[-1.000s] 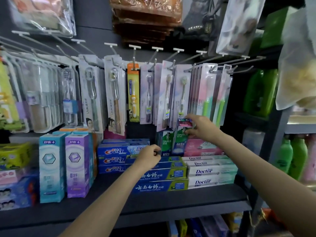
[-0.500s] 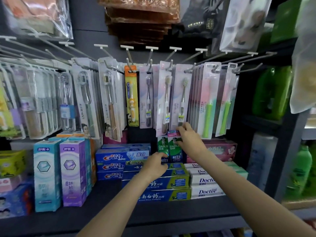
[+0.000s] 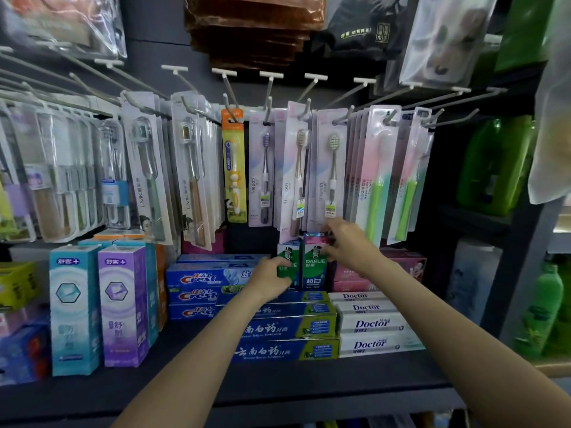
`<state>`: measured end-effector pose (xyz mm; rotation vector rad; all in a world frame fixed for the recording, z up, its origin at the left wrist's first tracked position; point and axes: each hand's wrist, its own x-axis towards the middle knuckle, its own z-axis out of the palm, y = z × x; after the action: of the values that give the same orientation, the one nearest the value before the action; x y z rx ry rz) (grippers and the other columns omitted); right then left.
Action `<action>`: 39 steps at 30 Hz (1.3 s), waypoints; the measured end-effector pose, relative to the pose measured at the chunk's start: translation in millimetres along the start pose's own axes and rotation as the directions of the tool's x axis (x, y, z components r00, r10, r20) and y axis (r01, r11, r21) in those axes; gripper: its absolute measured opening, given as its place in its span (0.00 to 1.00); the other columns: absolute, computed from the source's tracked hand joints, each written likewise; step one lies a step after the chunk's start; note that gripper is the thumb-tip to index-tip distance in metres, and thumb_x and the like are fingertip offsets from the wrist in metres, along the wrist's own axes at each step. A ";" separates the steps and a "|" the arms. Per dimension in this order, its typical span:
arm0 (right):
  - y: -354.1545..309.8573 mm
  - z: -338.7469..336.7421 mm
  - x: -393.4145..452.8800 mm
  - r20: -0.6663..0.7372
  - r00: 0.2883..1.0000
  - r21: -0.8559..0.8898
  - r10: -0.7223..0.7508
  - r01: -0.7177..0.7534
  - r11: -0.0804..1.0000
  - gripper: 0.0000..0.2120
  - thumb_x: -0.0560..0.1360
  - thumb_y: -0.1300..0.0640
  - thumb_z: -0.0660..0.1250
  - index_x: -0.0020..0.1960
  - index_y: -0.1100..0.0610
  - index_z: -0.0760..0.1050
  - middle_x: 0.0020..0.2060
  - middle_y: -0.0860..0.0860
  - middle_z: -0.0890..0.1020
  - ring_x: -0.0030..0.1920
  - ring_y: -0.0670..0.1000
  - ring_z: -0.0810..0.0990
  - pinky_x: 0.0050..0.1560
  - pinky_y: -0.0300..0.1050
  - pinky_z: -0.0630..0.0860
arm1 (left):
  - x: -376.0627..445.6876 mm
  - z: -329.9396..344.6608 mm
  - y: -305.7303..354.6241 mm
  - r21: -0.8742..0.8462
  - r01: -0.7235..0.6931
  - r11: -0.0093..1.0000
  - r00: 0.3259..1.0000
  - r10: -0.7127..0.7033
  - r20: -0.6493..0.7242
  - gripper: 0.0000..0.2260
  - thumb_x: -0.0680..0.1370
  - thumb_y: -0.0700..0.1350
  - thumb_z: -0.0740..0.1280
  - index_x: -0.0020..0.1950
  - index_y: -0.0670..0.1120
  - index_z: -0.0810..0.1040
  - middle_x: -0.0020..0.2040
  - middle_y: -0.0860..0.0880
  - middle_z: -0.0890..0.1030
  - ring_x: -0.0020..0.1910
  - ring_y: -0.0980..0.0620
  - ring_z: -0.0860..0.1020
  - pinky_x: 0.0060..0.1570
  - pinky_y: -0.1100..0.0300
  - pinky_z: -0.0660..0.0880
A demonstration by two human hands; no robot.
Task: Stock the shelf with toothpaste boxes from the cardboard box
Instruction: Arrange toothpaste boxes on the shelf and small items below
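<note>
Toothpaste boxes are what you are placing, and two green Darlie ones stand upright side by side at the back of the shelf (image 3: 340, 384), on top of the flat blue boxes (image 3: 287, 330). Your right hand (image 3: 349, 245) pinches the upper part of the right Darlie box (image 3: 315, 267), fingers curled round its top edge just under the hanging toothbrush packs (image 3: 332, 168). Your left hand (image 3: 270, 279) curls round the lower front of the left Darlie box (image 3: 289, 257), holding it steady. So both grips are closed on a box each.

Judging by this, you are in the placing step: seating the right box beside its neighbour, not fetching a new one. The cardboard box you draw from is not in view, so how much stock is left cannot be told.

The next move calls for care more than force. Push the right box back until it stands square and flush against the left one, and keep the left grip firm so the pair does not tip off the stack. Mind the toothbrush cards overhead; lift your right hand out low and forward so it does not snag them. The pink boxes (image 3: 401, 267) sit just beside on the right, leaving little room to shift sideways.
</note>
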<state>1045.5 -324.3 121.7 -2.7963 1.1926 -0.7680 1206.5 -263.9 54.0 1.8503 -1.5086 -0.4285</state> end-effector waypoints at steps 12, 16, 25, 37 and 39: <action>5.4 64.3 -19.5 -0.139 0.982 -0.118 0.132 -0.149 0.982 0.24 0.74 0.71 0.61 0.67 0.60 0.63 0.69 0.57 0.59 0.47 0.61 0.79 0.39 0.48 0.74 | 9.6 24.3 0.8 -0.033 -0.004 0.999 0.989 0.009 0.145 0.22 0.77 0.39 0.63 0.71 0.49 0.65 0.71 0.46 0.66 0.60 0.47 0.72 0.52 0.65 0.67; 7.2 79.7 -27.8 -0.141 0.985 -0.039 0.099 -0.106 0.994 0.13 0.74 0.70 0.61 0.58 0.62 0.71 0.61 0.60 0.67 0.38 0.59 0.78 0.36 0.49 0.77 | 11.5 25.3 0.0 0.031 -0.010 0.999 0.992 0.006 0.123 0.19 0.77 0.39 0.62 0.68 0.48 0.69 0.70 0.47 0.68 0.64 0.49 0.71 0.52 0.66 0.65; 5.7 91.4 -26.3 0.120 0.983 -0.145 0.138 -0.120 0.982 0.10 0.77 0.65 0.57 0.53 0.67 0.75 0.52 0.61 0.76 0.53 0.59 0.77 0.51 0.50 0.74 | 10.1 24.8 -3.1 0.291 -0.031 0.956 0.989 -0.014 0.150 0.23 0.77 0.41 0.61 0.72 0.51 0.63 0.69 0.44 0.70 0.62 0.45 0.73 0.58 0.52 0.73; -2.2 77.4 -37.4 0.036 0.995 -0.102 0.089 -0.085 0.991 0.09 0.77 0.65 0.58 0.50 0.66 0.76 0.49 0.59 0.77 0.47 0.58 0.78 0.44 0.46 0.72 | -11.4 13.3 -1.6 0.282 -0.062 0.957 0.995 0.035 0.098 0.20 0.78 0.40 0.61 0.69 0.52 0.67 0.67 0.44 0.72 0.55 0.45 0.76 0.50 0.55 0.73; -8.6 69.4 -47.9 -0.054 0.998 -0.099 0.021 -0.027 0.995 0.09 0.77 0.65 0.58 0.48 0.65 0.76 0.46 0.57 0.78 0.43 0.55 0.77 0.40 0.43 0.72 | -28.8 12.6 1.8 0.295 -0.122 0.948 0.991 0.131 -0.010 0.19 0.78 0.40 0.61 0.69 0.49 0.68 0.66 0.44 0.72 0.59 0.45 0.74 0.56 0.54 0.72</action>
<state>1053.5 -298.1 41.4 -2.8517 1.3058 -0.8079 1189.3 -240.6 41.5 1.9576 -1.7341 -0.1183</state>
